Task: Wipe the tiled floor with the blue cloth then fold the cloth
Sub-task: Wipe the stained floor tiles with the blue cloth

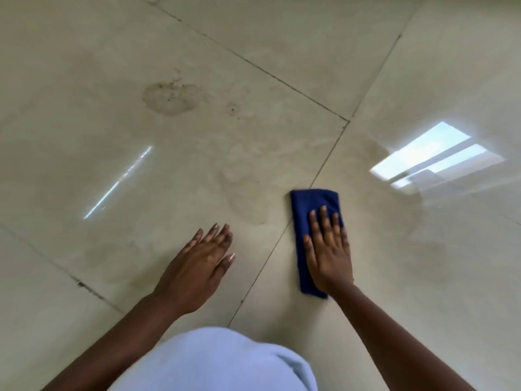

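Left hand and right hand flat, fingers straight.

No writing, label, brand, number or sign can be read anywhere in view, neither on the cloth nor on the floor.

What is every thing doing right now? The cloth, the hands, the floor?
blue cloth: folded into a strip, lying flat on the floor.
right hand: flat on the cloth, fingers straight, pressing it.
left hand: open, empty, fingers straight, beside the cloth.
tiled floor: shiny.
dirty stain: on the floor, far from the cloth.
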